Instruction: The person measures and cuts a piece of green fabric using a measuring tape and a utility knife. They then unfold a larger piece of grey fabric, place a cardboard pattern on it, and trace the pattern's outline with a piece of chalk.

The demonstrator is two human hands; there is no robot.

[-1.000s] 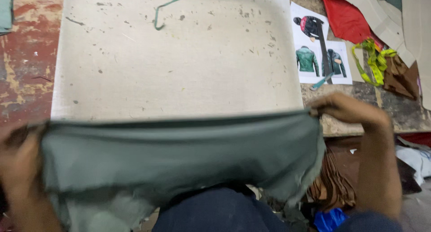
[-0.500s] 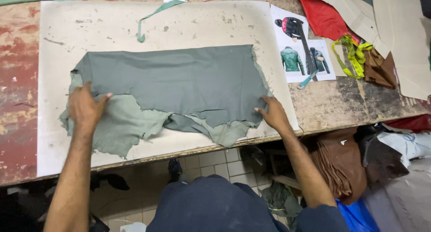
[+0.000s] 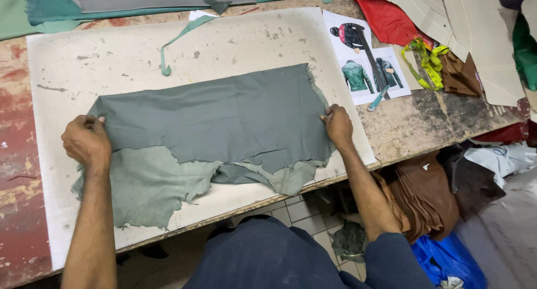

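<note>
Even, bright light falls from overhead onto the pale cutting board (image 3: 224, 43), with no glare. Shadows are soft and faint beneath the green leather hide (image 3: 224, 121). Focus is sharp centrally; straight edges bow slightly toward the corners.

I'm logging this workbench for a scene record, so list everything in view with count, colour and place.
leather hide: one, grey-green, folded, flat on the board
cutting board: one, off-white, on the worn table
leather strip: one, green, board's far edge
jacket pictures: one sheet, right of the board
tape measure: one, yellow-green, far right
brown leather: a pile, below the table edge
left hand: grips the hide's left edge
right hand: grips its right edge
</note>
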